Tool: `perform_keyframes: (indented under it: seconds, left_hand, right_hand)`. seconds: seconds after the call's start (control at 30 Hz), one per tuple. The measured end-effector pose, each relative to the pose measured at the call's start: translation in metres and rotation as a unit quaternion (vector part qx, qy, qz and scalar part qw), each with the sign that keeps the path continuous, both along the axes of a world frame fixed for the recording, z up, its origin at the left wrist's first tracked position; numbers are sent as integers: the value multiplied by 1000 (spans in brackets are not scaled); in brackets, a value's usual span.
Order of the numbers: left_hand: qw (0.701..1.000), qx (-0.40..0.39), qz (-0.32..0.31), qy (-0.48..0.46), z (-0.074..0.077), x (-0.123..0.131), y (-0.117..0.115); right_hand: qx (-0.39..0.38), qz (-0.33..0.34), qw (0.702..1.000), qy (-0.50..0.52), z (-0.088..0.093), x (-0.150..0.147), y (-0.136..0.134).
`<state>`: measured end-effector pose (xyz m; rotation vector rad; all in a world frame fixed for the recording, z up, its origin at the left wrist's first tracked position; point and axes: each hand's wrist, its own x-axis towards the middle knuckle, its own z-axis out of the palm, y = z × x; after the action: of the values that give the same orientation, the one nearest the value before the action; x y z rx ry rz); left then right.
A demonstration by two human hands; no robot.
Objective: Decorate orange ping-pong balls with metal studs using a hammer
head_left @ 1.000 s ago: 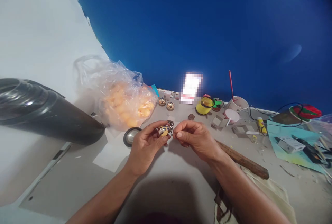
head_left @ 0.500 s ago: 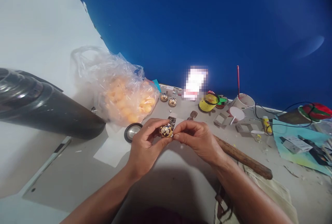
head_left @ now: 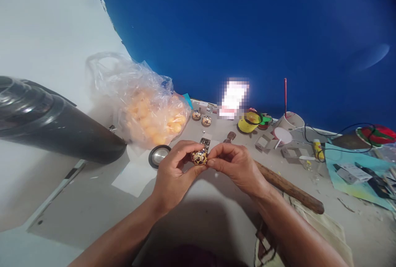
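Observation:
A shiny gold ball with dark spots (head_left: pixel 199 157) is held between the thumb and fingers of my left hand (head_left: pixel 177 164). At the ball's right edge my right hand (head_left: pixel 232 164) has its thumb and forefinger pinched together. Whatever sits in that pinch is too small or hidden to make out. Just behind the ball lies a small dark, glittery piece (head_left: pixel 205 142), partly covered by my fingers. Two similar spotted balls (head_left: pixel 206 121) rest farther back on the table. Beside my left hand is a round black-rimmed metal dish (head_left: pixel 159 156).
A clear bag of orange balls (head_left: pixel 145 114) stands back left, near a large dark cylinder (head_left: pixel 62 122). A wooden handle (head_left: pixel 291 188) lies by my right wrist. Behind are a yellow cup (head_left: pixel 248 122), a white cup (head_left: pixel 292 121) and small grey boxes (head_left: pixel 264 141).
The ball has turned slightly in my left hand, and its spots show differently. Both hands keep nearly the same place and grip, while the whole view has shifted a little.

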<state>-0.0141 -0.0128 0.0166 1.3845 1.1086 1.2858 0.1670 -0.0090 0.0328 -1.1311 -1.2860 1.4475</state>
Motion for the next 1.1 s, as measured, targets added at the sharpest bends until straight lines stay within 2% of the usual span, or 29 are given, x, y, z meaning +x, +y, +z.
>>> perform_keyframes:
  seconds: [0.17, 0.53, 0.8, 1.1]
  left_hand:
    - [1000, -8, 11, -10, 2, 1, -2]
    - [1000, 21, -9, 6, -1, -2, -2]
    - [1000, 4, 5, -21, 0, 1, -5]
    - [999, 47, -5, -8, -1, 1, -4]
  right_hand:
    - [2, 11, 1000, 0, 0, 1, 0]
    - [20, 1, 1000, -6, 5, -3, -3]
    - [33, -2, 999, -24, 5, -4, -5]
    - [30, 17, 999, 10, 5, -3, -5]
